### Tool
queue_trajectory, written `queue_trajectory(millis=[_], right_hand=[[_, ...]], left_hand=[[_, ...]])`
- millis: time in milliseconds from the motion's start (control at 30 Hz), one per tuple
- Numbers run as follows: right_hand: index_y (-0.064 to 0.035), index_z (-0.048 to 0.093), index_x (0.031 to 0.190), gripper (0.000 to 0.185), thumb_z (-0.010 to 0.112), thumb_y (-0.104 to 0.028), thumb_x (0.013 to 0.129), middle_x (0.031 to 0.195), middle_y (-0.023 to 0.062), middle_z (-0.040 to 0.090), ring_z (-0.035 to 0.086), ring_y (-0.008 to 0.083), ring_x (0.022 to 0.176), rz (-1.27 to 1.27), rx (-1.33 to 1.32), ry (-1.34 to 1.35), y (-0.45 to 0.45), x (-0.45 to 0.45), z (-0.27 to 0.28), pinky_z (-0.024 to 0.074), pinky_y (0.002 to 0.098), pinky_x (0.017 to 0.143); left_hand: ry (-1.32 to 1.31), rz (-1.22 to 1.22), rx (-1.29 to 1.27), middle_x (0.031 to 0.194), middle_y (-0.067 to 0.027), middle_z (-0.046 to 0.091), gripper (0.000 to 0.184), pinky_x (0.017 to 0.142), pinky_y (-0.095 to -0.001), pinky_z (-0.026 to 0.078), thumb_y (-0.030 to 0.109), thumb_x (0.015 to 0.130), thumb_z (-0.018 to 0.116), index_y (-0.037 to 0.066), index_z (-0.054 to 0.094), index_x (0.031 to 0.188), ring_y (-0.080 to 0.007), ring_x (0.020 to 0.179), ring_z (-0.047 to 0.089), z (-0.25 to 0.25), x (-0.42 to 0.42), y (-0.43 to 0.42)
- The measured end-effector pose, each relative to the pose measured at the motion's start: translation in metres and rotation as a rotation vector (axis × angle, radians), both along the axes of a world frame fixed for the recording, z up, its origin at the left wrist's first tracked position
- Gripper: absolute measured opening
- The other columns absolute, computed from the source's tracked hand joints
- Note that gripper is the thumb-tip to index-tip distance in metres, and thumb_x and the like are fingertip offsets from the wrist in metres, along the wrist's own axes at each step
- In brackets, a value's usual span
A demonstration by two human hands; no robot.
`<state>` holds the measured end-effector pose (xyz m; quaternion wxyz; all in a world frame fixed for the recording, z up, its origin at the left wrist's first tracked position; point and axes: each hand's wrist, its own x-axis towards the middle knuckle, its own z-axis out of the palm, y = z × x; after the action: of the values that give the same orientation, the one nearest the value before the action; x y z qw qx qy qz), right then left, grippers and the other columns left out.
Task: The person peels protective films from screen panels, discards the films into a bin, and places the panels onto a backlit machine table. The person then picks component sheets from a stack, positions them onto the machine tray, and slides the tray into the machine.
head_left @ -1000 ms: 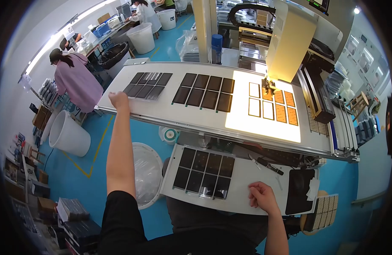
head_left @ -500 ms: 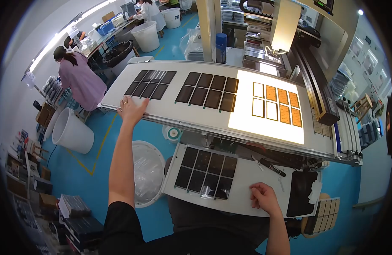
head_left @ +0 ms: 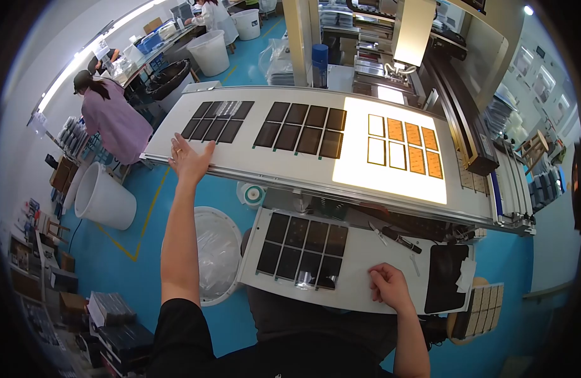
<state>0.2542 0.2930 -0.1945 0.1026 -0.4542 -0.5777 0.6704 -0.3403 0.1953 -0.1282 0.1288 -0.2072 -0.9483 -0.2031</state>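
Note:
My left hand (head_left: 191, 162) is at the near edge of the long white machine bed (head_left: 243, 148), fingers spread and a ring on one. It holds nothing that I can see. Just beyond its fingers lies a sheet of dark rectangular panels (head_left: 218, 121); a second dark panel sheet (head_left: 300, 129) lies to its right. Above the lower white board (head_left: 360, 286), my right hand (head_left: 390, 287) has its fingers curled in, with nothing visible in them. Left of that hand, another dark panel sheet (head_left: 302, 251) rests on the board.
The bed's lit area (head_left: 350, 170) carries framed panels, several of them orange (head_left: 416, 160). A black-handled knife (head_left: 400, 239) and a black pad (head_left: 446, 277) lie on the lower board. A round white bin (head_left: 216, 252) stands at left. A person in purple (head_left: 117, 116) works farther off.
My view has shifted slightly, so the bed and sheets appear a little farther left and higher. My left hand's fingers are raised and spread wider. The right hand stays curled above the board.

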Motion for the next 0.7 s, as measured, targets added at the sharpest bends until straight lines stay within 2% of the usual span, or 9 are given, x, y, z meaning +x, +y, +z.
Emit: queue_trajectory(millis=[133, 200, 267, 333, 400, 500, 533, 667, 700], right_hand=[[-0.0009, 0.067, 0.109, 0.017, 0.063, -0.017, 0.105, 0.076, 0.0050, 0.065, 0.061, 0.0129, 0.052, -0.015, 0.004, 0.011, -0.002, 0.002, -0.005, 0.0442, 0.0271, 0.045], [-0.0009, 0.068, 0.108, 0.017, 0.064, -0.017, 0.105, 0.076, 0.0051, 0.064, 0.061, 0.0127, 0.052, -0.027, 0.012, 0.027, -0.003, 0.003, -0.006, 0.0444, 0.0272, 0.045], [-0.0007, 0.068, 0.107, 0.018, 0.064, -0.018, 0.105, 0.076, 0.0054, 0.064, 0.061, 0.0126, 0.052, -0.023, 0.020, 0.043, -0.002, 0.004, -0.002, 0.0450, 0.0276, 0.045], [-0.0009, 0.068, 0.107, 0.018, 0.065, -0.019, 0.105, 0.076, 0.0057, 0.064, 0.061, 0.0125, 0.052, -0.023, 0.026, 0.047, -0.004, 0.005, -0.003, 0.0453, 0.0279, 0.046], [-0.0014, 0.068, 0.107, 0.018, 0.065, -0.019, 0.105, 0.076, 0.0059, 0.065, 0.061, 0.0123, 0.052, -0.017, 0.043, 0.039, -0.002, 0.006, -0.008, 0.0455, 0.0280, 0.046], [-0.0030, 0.068, 0.109, 0.021, 0.064, -0.023, 0.106, 0.078, 0.0057, 0.066, 0.062, 0.0122, 0.056, 0.005, 0.005, 0.006, -0.001, 0.009, -0.011, 0.0471, 0.0277, 0.049], [-0.0033, 0.068, 0.110, 0.022, 0.063, -0.024, 0.106, 0.079, 0.0057, 0.066, 0.062, 0.0122, 0.057, 0.012, -0.016, 0.013, 0.000, 0.008, -0.011, 0.0476, 0.0275, 0.049], [-0.0007, 0.066, 0.122, 0.027, 0.061, -0.023, 0.107, 0.100, 0.0108, 0.073, 0.073, 0.0183, 0.083, 0.040, -0.069, -0.004, -0.001, 0.004, -0.007, 0.0562, 0.0309, 0.065], [0.0001, 0.065, 0.127, 0.029, 0.060, -0.021, 0.108, 0.108, 0.0126, 0.072, 0.072, 0.0211, 0.095, 0.025, -0.103, 0.086, -0.006, 0.000, -0.005, 0.0574, 0.0332, 0.073]], left_hand=[[0.282, -0.151, 0.238, 0.168, -0.0335, 0.023, 0.112, 0.127, -0.0596, 0.016, 0.058, 0.091, 0.073, -0.007, 0.018, 0.163, -0.0463, 0.158, 0.021, -0.026, 0.012, -0.002], [0.399, -0.315, 0.282, 0.166, -0.0339, 0.025, 0.106, 0.127, -0.0588, 0.019, 0.048, 0.091, 0.080, -0.007, 0.022, 0.161, -0.0484, 0.157, 0.023, -0.027, 0.067, -0.005], [0.396, -0.583, 0.339, 0.164, -0.0331, 0.029, 0.099, 0.126, -0.0573, 0.023, 0.038, 0.088, 0.084, -0.005, 0.030, 0.158, -0.0503, 0.154, 0.028, -0.024, 0.142, -0.016], [0.270, -0.890, 0.328, 0.163, -0.0291, 0.033, 0.085, 0.125, -0.0589, 0.026, 0.035, 0.088, 0.084, 0.000, 0.042, 0.154, -0.0474, 0.152, 0.033, -0.036, 0.205, -0.040], [-0.086, -1.301, 0.131, 0.164, -0.0241, 0.036, 0.077, 0.126, -0.0600, 0.027, 0.036, 0.088, 0.084, 0.004, 0.052, 0.150, -0.0431, 0.153, 0.034, -0.065, 0.244, -0.056], [-0.293, -1.290, -0.158, 0.164, -0.0238, 0.037, 0.078, 0.128, -0.0582, 0.024, 0.034, 0.084, 0.088, 0.005, 0.055, 0.148, -0.0426, 0.156, 0.031, -0.038, 0.317, -0.062], [-0.298, -1.279, -0.184, 0.165, -0.0229, 0.036, 0.080, 0.128, -0.0586, 0.024, 0.037, 0.084, 0.088, 0.005, 0.055, 0.149, -0.0419, 0.157, 0.030, -0.045, 0.324, -0.066], [-0.271, -1.254, -0.225, 0.167, -0.0209, 0.035, 0.085, 0.128, -0.0599, 0.024, 0.045, 0.084, 0.086, 0.004, 0.054, 0.150, -0.0408, 0.158, 0.028, -0.080, 0.322, -0.074], [-0.255, -1.261, -0.216, 0.167, -0.0209, 0.036, 0.085, 0.128, -0.0602, 0.024, 0.045, 0.084, 0.086, 0.004, 0.054, 0.150, -0.0408, 0.158, 0.028, -0.086, 0.320, -0.074]])
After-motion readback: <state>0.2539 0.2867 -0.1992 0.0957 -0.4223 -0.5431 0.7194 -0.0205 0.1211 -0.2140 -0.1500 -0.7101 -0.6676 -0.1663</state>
